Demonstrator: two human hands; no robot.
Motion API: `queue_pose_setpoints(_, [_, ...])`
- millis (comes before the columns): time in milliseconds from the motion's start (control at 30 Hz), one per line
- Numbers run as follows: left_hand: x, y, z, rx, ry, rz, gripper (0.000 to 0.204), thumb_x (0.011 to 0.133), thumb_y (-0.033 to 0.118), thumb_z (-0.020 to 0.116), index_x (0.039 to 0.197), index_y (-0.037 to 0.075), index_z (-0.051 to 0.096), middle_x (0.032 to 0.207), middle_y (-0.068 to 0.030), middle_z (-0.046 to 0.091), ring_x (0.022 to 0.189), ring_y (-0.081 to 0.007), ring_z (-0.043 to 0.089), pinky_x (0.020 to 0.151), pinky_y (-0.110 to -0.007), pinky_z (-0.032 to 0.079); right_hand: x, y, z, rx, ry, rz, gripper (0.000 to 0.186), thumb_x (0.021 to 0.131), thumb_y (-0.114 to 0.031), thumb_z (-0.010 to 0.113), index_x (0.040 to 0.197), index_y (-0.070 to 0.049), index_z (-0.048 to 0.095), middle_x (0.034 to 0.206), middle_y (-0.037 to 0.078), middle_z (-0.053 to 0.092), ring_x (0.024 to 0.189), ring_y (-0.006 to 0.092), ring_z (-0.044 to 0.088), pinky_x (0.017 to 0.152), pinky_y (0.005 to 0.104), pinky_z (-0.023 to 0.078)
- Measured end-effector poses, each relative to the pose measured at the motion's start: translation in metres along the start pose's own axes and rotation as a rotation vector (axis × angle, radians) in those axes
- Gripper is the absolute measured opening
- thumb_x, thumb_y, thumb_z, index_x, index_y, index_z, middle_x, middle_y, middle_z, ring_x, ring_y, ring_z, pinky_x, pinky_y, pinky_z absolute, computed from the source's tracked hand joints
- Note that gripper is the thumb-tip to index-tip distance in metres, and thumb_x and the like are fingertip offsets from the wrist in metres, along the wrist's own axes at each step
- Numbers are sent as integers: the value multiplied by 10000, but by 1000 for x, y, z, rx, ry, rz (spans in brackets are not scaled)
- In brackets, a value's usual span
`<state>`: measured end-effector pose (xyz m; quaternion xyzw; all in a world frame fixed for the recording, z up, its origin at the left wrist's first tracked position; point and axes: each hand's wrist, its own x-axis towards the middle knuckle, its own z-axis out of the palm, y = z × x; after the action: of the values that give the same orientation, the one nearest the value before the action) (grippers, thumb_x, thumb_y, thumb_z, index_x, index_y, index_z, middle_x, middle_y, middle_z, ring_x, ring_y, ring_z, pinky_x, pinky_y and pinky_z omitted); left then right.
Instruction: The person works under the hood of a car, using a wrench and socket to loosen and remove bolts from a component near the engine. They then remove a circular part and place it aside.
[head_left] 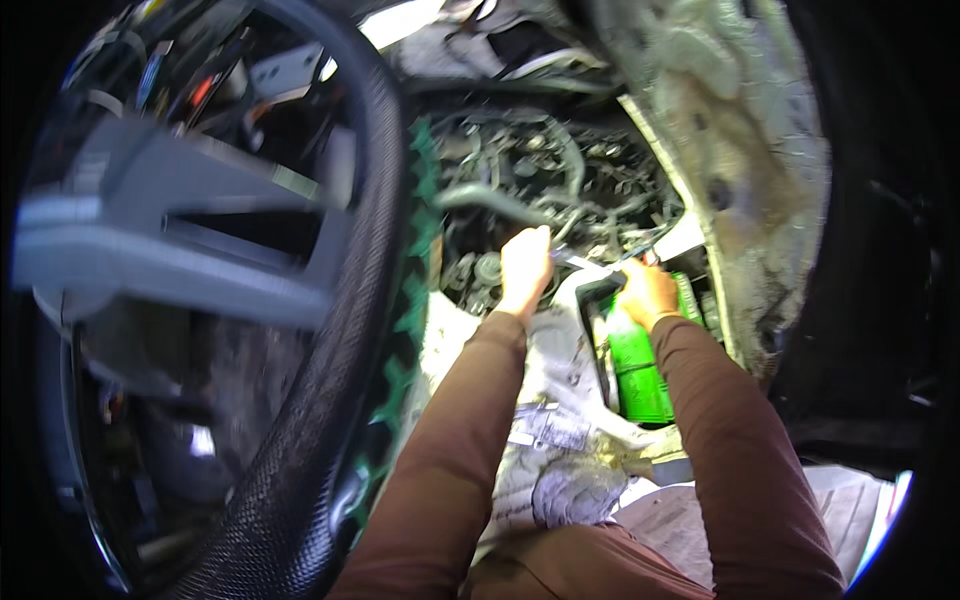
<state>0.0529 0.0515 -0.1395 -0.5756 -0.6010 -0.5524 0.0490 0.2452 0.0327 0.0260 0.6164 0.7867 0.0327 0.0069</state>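
Note:
My left hand (526, 268) is closed in a fist over the engine bay, around one end of a slim silver tool (578, 260); blur hides its exact kind. The tool slants down to the right, its other end close to the fingers of my right hand (648, 294). That hand is curled over the top of a bright green car battery (638, 370), and whatever its fingers grip is covered. The battery sits in a dark-edged opening in the pale metal body. Just beyond my left hand, a grey hose (490, 200) crosses the engine (560, 160).
A large black steering wheel (375, 180) with grey spokes fills the left side. Green ragged trim (412, 290) runs beside it. A stained silver insulated panel (730, 150) rises on the right. Dirty bare metal (560, 360) lies below my hands.

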Motion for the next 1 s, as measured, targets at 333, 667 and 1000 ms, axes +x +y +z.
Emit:
queue_pose_setpoints(333, [34, 16, -59, -1091, -362, -1240, 291, 975, 361, 566, 850, 113, 651, 714, -6, 617, 591, -144, 527, 555, -293, 407, 48, -34, 9, -104, -263, 182, 298, 936, -275, 666, 1166, -122, 776, 1233, 143, 755, 1249, 335, 672, 1088, 535, 456])
queue_pose_setpoints(667, [36, -6, -75, -1166, -328, -1374, 239, 972, 344, 577, 894, 135, 664, 716, -20, 632, 597, -164, 572, 579, -317, 460, 59, -61, -38, 48, -544, -233, 314, 801, -108, 718, 1104, -69, 790, 1076, 188, 780, 1018, 359, 755, 942, 502, 563])
queue_pose_setpoints(1000, [36, -6, -84, -1084, -284, -1441, 234, 954, 377, 604, 914, 155, 668, 727, -8, 638, 625, -157, 562, 628, -340, 427, 3, -117, -64, -40, -358, -361, 273, 817, -174, 622, 994, -40, 781, 999, 242, 766, 954, 416, 755, 883, 486, 602])
